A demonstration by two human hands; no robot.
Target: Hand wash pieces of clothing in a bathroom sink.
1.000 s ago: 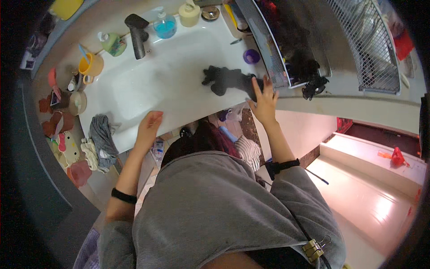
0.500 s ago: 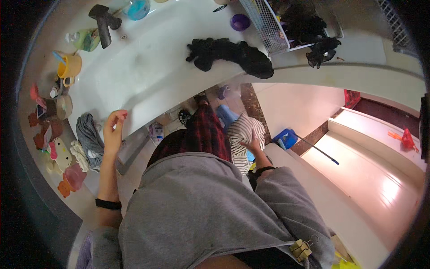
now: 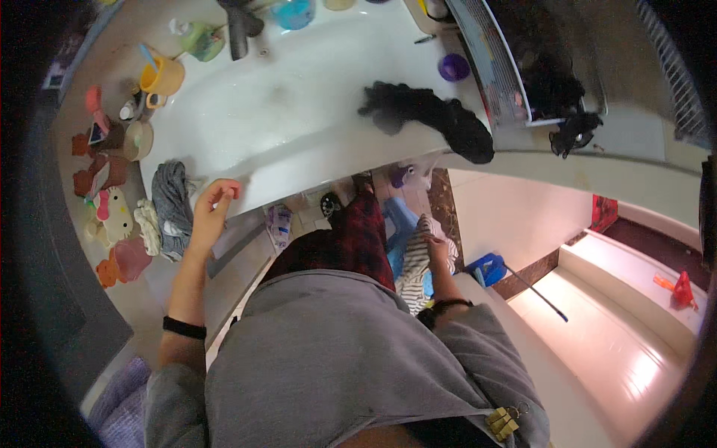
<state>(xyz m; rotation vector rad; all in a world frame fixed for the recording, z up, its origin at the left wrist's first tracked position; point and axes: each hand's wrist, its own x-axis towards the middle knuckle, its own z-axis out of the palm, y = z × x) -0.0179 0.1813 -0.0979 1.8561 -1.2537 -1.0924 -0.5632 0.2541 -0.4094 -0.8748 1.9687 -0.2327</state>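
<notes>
My left hand [image 3: 212,216] hovers at the near edge of the white basin [image 3: 246,104]. Its fingers curl in toward the thumb, and I see nothing in them. Beside it a grey cloth [image 3: 172,205] lies bunched over the basin's left rim. My right hand [image 3: 438,252] reaches down at my right side, fingers drawn together on a black-and-white striped cloth [image 3: 413,286]; the exact grip is small and partly hidden. A light blue cloth or garment [image 3: 403,228] is next to the stripes. Across the basin's right side lies a wet-looking black garment [image 3: 429,116].
Along the left ledge stand a yellow cup [image 3: 162,77], a green bottle [image 3: 203,41] and several small items. A dark tap [image 3: 239,33] rises at the back. Mesh basket [image 3: 497,63] and purple cup [image 3: 454,67] sit right. A blue dustpan [image 3: 487,269] is on the floor.
The view has shifted, so the basin appears farther right. My right hand's fingers, spread over the striped cloth before, have drawn together on it. The left hand stays curled by the basin edge.
</notes>
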